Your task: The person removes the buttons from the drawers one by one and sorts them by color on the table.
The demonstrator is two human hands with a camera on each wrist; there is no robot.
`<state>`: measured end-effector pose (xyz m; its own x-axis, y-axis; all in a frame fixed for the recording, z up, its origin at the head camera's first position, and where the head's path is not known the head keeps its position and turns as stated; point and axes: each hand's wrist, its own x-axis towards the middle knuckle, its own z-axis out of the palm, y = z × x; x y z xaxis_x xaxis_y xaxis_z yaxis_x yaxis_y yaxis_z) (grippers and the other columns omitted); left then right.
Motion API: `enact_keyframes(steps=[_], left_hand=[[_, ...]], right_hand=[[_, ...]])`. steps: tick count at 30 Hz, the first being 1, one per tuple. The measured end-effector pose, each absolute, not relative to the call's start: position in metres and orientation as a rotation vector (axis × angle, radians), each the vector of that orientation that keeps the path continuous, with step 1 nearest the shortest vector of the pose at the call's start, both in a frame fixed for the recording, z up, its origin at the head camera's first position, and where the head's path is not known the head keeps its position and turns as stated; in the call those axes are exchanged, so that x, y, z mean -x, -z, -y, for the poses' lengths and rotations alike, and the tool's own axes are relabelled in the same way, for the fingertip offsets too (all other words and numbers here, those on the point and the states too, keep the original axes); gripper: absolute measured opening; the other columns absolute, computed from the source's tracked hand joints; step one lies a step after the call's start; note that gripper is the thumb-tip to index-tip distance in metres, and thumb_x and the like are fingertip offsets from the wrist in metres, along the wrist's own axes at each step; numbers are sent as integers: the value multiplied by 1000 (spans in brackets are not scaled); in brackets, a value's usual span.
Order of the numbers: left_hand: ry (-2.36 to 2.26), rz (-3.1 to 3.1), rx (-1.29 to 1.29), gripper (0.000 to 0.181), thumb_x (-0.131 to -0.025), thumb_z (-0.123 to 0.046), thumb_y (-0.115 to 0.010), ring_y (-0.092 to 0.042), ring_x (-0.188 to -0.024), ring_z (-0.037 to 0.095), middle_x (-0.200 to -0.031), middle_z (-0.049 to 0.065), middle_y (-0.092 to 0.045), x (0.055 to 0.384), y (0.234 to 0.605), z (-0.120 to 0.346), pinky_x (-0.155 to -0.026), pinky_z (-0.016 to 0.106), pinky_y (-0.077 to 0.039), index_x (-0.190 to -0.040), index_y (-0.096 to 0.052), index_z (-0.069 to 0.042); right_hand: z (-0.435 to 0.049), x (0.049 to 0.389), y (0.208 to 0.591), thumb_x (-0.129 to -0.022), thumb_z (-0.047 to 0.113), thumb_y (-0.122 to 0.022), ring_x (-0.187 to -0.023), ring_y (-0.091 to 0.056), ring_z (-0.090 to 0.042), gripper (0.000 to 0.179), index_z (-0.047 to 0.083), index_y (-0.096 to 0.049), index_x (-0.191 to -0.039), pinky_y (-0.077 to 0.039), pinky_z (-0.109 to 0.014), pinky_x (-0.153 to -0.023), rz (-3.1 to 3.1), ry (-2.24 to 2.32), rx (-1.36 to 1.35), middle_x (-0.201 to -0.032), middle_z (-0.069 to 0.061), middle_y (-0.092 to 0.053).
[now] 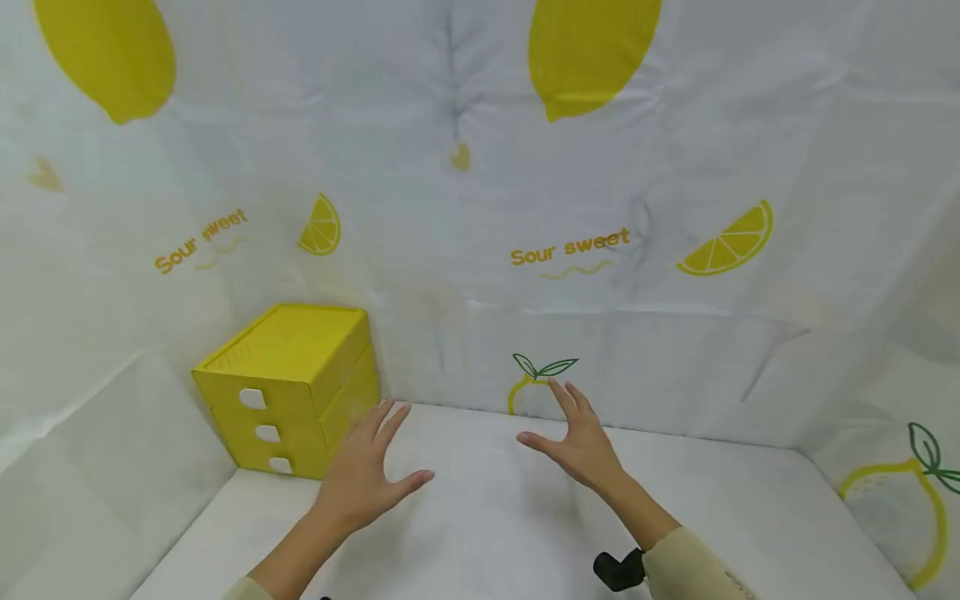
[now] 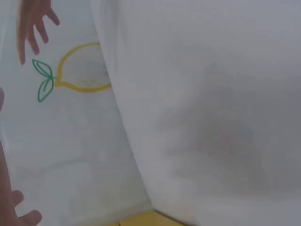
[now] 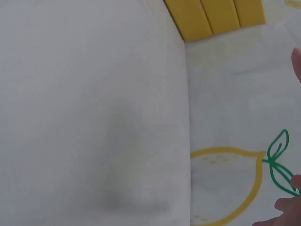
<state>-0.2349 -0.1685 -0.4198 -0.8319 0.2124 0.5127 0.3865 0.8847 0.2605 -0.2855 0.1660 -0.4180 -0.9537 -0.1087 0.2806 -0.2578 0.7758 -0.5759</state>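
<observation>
Both hands hover over a white tabletop (image 1: 472, 500), with nothing in either one. The left hand (image 1: 358, 479) has its fingers spread and its thumb out to the right; it is nearest to a yellow box with three drawers (image 1: 300, 350) and covers part of its lower right side. To the right, the right hand (image 1: 581, 446) also has spread fingers, its thumb pointing left. Its fingertips overlap a lemon outline printed on the back sheet. In the left wrist view the other hand (image 2: 35, 23) appears at the upper left.
White drawer tabs (image 1: 252, 399) face the front left. A white sheet with lemon prints (image 1: 420, 250) hangs behind and along the sides. Near the right sleeve is a black object (image 1: 618, 572), partly hidden by the cuff.
</observation>
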Motion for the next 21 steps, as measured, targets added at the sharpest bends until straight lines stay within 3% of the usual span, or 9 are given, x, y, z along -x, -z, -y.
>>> enact_keyframes(steps=[3, 6, 9, 12, 14, 17, 18, 21], left_hand=[[532, 2397, 408, 83, -78, -53, -82, -57, -131, 36, -148, 11, -55, 231, 424, 191, -102, 55, -51, -146, -51, -16], [595, 2258, 296, 61, -83, -35, -80, -65, -117, 36, -132, 12, -66, 230, 427, 215, -91, 50, -54, -135, -60, -10], [695, 2139, 163, 43, -88, -20, -75, -65, -109, 35, -120, 15, -70, 229, 427, 237, -83, 40, -50, -125, -63, -3], [777, 2031, 61, 48, -88, -14, -72, -58, -113, 39, -122, 22, -64, 229, 423, 257, -89, 33, -43, -131, -58, 2], [813, 1991, 15, 59, -89, -15, -71, -52, -117, 43, -127, 27, -59, 230, 419, 270, -96, 39, -41, -142, -50, 2], [861, 2016, -100, 73, -95, -25, -67, -43, -128, 50, -141, 32, -47, 233, 410, 290, -106, 57, -38, -157, -33, -7], [884, 2039, -140, 75, -97, -28, -64, -40, -131, 52, -145, 32, -42, 235, 407, 296, -103, 67, -35, -160, -27, -11], [953, 2115, -218, 78, -101, -37, -58, -29, -142, 54, -157, 30, -25, 240, 396, 309, -112, 73, -27, -163, -16, -16]], right_hand=[[-146, 287, 419, -81, 64, -74, -149, -33, -46, 104, 26, -22, -162, -41, -69, -108, 2700, -1062, -340, -167, -16, -23], [-125, 289, 417, -80, 61, -77, -152, -30, -40, 110, 30, -14, -163, -38, -67, -113, 2659, -1169, -390, -168, -12, -23], [-106, 292, 413, -80, 58, -79, -155, -24, -37, 113, 32, -8, -164, -33, -66, -117, 2620, -1255, -446, -169, -8, -21], [-87, 294, 404, -80, 56, -80, -155, -25, -36, 111, 33, -11, -163, -33, -67, -117, 2600, -1291, -514, -169, -8, -22], [-75, 296, 400, -80, 55, -81, -155, -26, -35, 111, 32, -12, -163, -33, -67, -116, 2583, -1313, -554, -168, -9, -24], [-55, 299, 395, -80, 57, -79, -153, -30, -35, 110, 35, -11, -163, -34, -67, -115, 2558, -1362, -582, -167, -10, -28], [-48, 300, 395, -80, 58, -79, -153, -30, -35, 110, 35, -10, -163, -34, -67, -116, 2551, -1382, -589, -166, -10, -28], [-29, 303, 392, -80, 64, -75, -153, -30, -36, 109, 38, -9, -162, -34, -67, -116, 2543, -1440, -595, -167, -10, -28]])
